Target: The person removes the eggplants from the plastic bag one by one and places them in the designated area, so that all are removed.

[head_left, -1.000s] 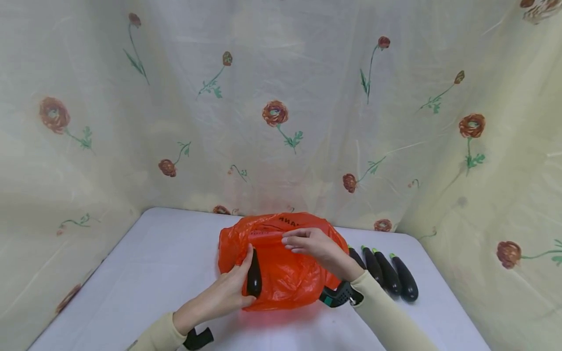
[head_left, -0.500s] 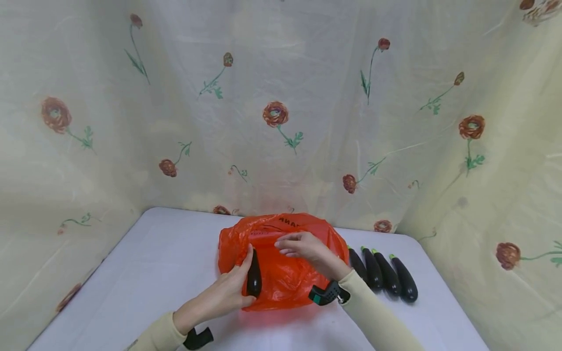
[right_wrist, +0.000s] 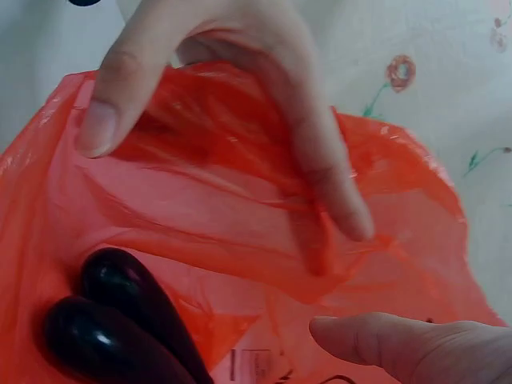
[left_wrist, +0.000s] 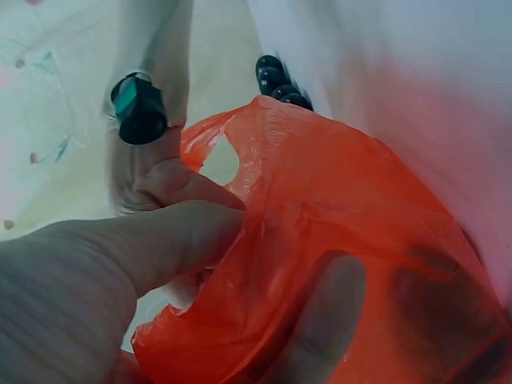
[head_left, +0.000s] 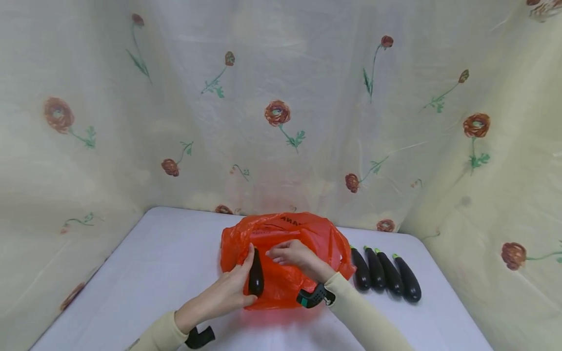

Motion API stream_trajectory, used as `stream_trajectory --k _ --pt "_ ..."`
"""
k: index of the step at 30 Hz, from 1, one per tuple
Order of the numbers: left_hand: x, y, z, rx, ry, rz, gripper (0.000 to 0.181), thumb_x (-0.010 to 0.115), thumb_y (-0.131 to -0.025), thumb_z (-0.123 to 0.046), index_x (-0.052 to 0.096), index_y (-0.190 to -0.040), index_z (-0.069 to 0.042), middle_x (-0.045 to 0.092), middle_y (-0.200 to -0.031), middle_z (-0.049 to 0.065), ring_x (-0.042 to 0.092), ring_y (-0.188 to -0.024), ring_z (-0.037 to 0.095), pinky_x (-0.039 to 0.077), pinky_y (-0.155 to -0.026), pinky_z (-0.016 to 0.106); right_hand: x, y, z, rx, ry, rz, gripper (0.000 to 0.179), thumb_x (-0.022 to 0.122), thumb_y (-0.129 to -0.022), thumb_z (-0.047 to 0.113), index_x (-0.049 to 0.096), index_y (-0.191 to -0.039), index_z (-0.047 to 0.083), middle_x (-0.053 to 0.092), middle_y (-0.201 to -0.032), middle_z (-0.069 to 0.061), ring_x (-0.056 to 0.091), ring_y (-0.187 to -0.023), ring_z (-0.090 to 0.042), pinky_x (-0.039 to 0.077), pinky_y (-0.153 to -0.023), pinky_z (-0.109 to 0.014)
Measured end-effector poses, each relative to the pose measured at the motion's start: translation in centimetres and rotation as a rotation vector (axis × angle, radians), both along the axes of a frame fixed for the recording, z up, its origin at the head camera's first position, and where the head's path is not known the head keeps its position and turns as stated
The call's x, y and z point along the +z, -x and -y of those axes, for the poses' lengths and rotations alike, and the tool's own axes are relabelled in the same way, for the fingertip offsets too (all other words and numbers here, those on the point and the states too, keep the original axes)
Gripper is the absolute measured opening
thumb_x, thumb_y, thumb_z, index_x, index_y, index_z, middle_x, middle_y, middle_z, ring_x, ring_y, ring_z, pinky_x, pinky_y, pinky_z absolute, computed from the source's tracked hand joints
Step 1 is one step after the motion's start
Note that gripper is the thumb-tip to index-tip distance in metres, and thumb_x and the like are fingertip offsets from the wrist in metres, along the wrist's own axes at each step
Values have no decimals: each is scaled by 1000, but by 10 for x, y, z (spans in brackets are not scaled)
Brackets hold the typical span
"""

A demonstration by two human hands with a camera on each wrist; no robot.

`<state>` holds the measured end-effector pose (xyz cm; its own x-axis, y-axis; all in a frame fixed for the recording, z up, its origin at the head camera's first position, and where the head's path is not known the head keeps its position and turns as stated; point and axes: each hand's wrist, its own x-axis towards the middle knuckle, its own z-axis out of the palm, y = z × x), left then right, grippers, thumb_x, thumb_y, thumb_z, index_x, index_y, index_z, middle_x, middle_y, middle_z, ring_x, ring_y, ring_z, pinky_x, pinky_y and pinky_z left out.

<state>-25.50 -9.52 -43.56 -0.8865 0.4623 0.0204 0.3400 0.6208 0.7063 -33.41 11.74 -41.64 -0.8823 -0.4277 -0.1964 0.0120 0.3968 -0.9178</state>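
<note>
An orange-red plastic bag (head_left: 281, 282) lies on the table with its mouth facing the person. My left hand (head_left: 224, 295) grips the bag's left rim. In the right wrist view its thumb (right_wrist: 104, 124) and a finger (right_wrist: 324, 164) are spread at the film. Beside that hand, inside the mouth, shows a dark eggplant (head_left: 256, 274); the right wrist view shows two, one eggplant (right_wrist: 104, 340) lying against another (right_wrist: 132, 292). My right hand (head_left: 300, 257) hovers at the mouth, fingers loosely bent, holding nothing visible.
To the right of the bag, several eggplants (head_left: 408, 280) with green tips lie side by side on the white-covered table (head_left: 175, 253). A flowered curtain (head_left: 325, 122) surrounds the back and sides. Each wrist wears a dark camera mount (head_left: 313, 296).
My right hand has moved left and a little down across the bag's mouth, towards the left hand. The left hand keeps its hold. More of the bag's right edge shows.
</note>
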Motion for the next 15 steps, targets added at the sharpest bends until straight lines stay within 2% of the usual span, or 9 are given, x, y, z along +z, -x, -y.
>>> stream_trajectory --k 5,11,15 --pt "1 1 1 5 -3 0 110 75 -83 -15 -9 -154 -10 33 -151 25 53 -116 31 51 -93 50 -7 1 7 -1 26 9 35 62 -93 28 69 -116 2 67 -119 -14 65 -98 -21 47 -100 -49" --pt "1 1 2 26 19 -6 112 76 -82 -16 -9 -154 -10 42 -144 25 55 -105 26 53 -90 50 -16 5 15 -35 9 21 35 64 -92 26 70 -113 -1 71 -108 -10 65 -99 -28 46 -101 -52" --pt "2 0 2 14 27 -18 111 76 -82 -16 -9 -154 -9 43 -143 26 55 -104 25 52 -91 51 -21 7 18 -74 -3 40 34 64 -92 25 70 -113 0 69 -115 -15 61 -108 -37 45 -101 -53"
